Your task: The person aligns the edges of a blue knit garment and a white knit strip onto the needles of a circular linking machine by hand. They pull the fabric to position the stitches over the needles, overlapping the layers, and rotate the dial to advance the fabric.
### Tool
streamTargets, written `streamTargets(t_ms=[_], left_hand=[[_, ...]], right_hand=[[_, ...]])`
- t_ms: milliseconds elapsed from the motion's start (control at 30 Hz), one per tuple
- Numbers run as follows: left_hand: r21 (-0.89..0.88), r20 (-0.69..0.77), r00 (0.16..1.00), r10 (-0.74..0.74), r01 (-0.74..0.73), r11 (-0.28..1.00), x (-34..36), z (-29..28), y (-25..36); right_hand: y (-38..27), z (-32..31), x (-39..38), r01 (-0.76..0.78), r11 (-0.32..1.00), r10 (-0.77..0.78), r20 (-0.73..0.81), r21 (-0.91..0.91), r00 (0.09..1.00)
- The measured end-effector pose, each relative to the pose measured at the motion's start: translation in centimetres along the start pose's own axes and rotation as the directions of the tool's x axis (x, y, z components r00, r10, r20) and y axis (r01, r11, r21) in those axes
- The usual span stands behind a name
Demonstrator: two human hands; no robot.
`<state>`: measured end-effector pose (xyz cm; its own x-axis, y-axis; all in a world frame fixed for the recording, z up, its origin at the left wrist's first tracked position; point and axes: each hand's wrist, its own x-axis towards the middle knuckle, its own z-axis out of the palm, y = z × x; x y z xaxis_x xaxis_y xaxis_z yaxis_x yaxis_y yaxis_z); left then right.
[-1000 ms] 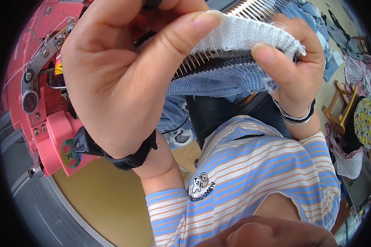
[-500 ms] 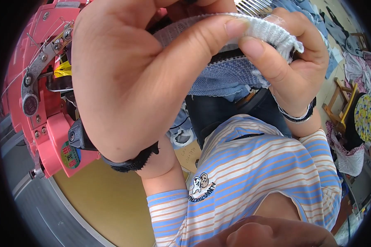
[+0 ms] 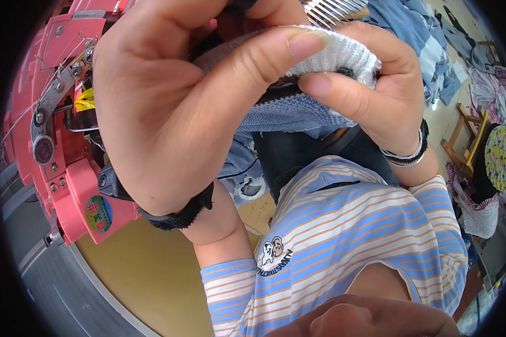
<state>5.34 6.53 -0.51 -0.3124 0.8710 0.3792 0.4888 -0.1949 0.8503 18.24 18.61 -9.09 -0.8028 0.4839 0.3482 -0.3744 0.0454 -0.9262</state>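
A white ribbed knit band (image 3: 342,52) lies over a row of metal needles (image 3: 331,11), with light blue knit fabric (image 3: 298,117) hanging below it. My left hand (image 3: 191,101) is closed on the white band, thumb on its upper edge, its other fingers partly hidden behind. My right hand (image 3: 376,90) is closed on the band's right end, thumb tip under its lower edge. A pink machine (image 3: 73,180) with metal arms, screws and wires stands just left of my left hand.
Blue garments (image 3: 410,39) lie heaped at upper right. A wooden stool (image 3: 466,126) stands right, beside piled fabrics (image 3: 497,157). A grey round rim (image 3: 95,297) around an olive surface (image 3: 140,269) is at lower left. My dark-clad lap is below the fabric.
Over the last second both hands have shifted slightly while gripping the band: my left thumb moved right along it, my right hand moved left. The band's right end now sits further left.
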Motion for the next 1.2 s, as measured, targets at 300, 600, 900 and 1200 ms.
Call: streamTargets(t_ms=[300, 600, 900, 1200], left_hand=[[0.017, 0.003, 1.0, 0.018, -0.018, 1.0, 0.1, -0.3, -0.3], [0.077, 0.04, 0.993, 0.111, -0.114, 0.991, 0.2, -0.8, -0.7], [0.134, -0.069, 0.994, 0.087, -0.077, 0.988, 0.0, -0.1, -0.3], [0.119, -0.283, 0.957, -0.063, 0.101, 0.988, 0.4, 1.9, 1.5]], right_hand=[[0.0, -0.2, 0.3, 0.187, 0.974, -0.183, 0.037, -0.129, 0.982], [0.0, -0.2, 0.2, 0.195, 0.973, -0.196, 0.011, -0.121, 0.981], [0.3, -0.2, -0.4, 0.172, 0.982, -0.153, -0.199, 0.082, 0.968], [-0.8, -0.1, 1.1, 0.24, 0.969, -0.247, -0.228, -0.059, 0.942]])
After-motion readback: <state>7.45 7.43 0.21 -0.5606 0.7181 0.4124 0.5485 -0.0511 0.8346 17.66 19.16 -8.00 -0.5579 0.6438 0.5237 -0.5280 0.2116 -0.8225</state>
